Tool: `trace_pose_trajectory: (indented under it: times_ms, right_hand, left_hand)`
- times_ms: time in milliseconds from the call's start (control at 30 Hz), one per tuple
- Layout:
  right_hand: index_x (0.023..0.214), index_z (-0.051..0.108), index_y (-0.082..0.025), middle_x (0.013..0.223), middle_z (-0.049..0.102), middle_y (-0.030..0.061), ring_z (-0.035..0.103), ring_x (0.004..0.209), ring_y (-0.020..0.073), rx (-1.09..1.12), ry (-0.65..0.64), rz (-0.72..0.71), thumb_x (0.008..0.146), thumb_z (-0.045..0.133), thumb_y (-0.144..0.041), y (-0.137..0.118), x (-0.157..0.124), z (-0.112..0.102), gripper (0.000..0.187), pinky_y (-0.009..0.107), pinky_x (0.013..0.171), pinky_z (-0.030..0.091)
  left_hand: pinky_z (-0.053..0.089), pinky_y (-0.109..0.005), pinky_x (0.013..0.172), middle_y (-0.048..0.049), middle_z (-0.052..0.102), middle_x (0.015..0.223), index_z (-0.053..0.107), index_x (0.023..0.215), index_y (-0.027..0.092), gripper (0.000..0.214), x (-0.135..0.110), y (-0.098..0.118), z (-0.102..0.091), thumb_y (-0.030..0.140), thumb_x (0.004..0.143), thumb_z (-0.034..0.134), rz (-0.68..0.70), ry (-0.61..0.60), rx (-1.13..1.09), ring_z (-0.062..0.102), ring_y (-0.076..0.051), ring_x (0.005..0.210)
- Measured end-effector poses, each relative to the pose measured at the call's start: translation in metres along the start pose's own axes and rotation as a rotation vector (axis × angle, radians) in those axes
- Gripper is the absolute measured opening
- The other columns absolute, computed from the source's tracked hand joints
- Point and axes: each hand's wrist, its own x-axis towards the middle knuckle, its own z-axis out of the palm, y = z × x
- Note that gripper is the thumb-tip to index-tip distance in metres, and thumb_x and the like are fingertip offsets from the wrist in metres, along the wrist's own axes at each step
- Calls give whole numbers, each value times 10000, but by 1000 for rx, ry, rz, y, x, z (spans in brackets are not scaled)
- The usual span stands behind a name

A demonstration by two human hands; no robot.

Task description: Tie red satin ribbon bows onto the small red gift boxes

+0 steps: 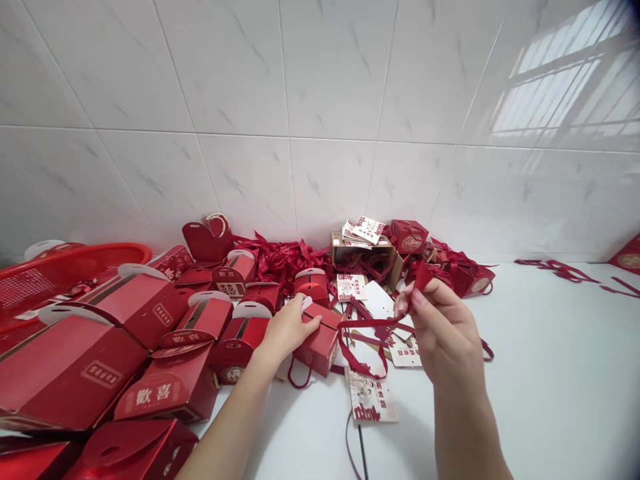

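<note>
My left hand (pixel 290 328) grips a small red gift box (pixel 324 340) from above, its thumb lying along the top and the fingertips partly hidden behind. A red cord loop (pixel 300 381) hangs from the box's near side. Raised to the right, my right hand (pixel 447 330) pinches a dark red ribbon (pixel 367 323) between thumb and fingers. The ribbon runs left toward the box and droops in a loop. Below that loop, a printed card (pixel 371 397) lies on the white table. More cards (pixel 404 351) and loose ribbons are scattered behind the hands.
Many red gift boxes (pixel 150 393) crowd the left side. A red plastic basket (pixel 110 252) stands at far left. Against the tiled wall (pixel 330 180) lies a ribbon heap (pixel 285 263), beside an open cardboard box (pixel 396 268) with stacked cards (pixel 367 230) on top.
</note>
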Motion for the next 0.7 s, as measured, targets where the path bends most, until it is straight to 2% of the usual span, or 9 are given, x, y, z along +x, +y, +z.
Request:
trace_pose_trajectory:
  times_ms: [67, 200, 333, 467, 600, 700]
  right_hand:
    - [814, 594, -229, 734, 555, -4, 508, 648, 125, 18, 50, 77, 795, 627, -324, 4, 4, 2, 103, 246, 606, 434]
    - [770, 557, -217, 732, 547, -13, 498, 640, 115, 79, 42, 224, 738, 661, -323, 10, 12, 4, 153, 235, 613, 434]
    - [726, 541, -204, 679, 539, -23, 486, 604, 105, 104, -53, 368, 690, 680, -342, 21, 18, 9, 199, 225, 579, 422]
    - [689, 498, -201, 642, 535, -30, 506, 593, 115, 92, -152, 527, 638, 687, -367, 52, 23, 22, 257, 256, 609, 451]
    - [700, 476, -205, 623, 550, -35, 528, 573, 112, 86, -214, 557, 645, 640, -382, 94, 23, 37, 247, 248, 601, 439]
    - [682, 483, -200, 573, 550, -36, 525, 531, 111, 3, -299, 567, 668, 583, -346, 118, 20, 43, 178, 246, 581, 426]
  left_hand:
    - [435, -305, 700, -122, 637, 1122, 464, 1130, 203, 392, 1, 2, 2, 420, 809, 526, -6, 4, 19, 622, -279, 974]
    - [438, -328, 732, -129, 613, 1176, 434, 1184, 210, 464, 3, 1, 6, 384, 780, 580, -6, 24, 42, 607, -298, 1021]
    - [444, -339, 771, -133, 598, 1212, 424, 1207, 220, 521, 6, -3, 9, 369, 755, 635, 5, 47, 7, 597, -302, 1056]
    - [449, -349, 804, -129, 622, 1170, 447, 1185, 214, 504, 7, -9, 11, 342, 742, 651, 74, 50, -101, 601, -295, 1046]
    - [471, -335, 801, -67, 666, 1044, 488, 1091, 211, 385, 7, -13, 10, 271, 731, 614, 162, -94, -315, 631, -252, 958]
    - [470, -337, 853, -58, 655, 1052, 527, 1017, 192, 365, 6, -15, 5, 142, 660, 585, 195, -186, -410, 620, -237, 986]
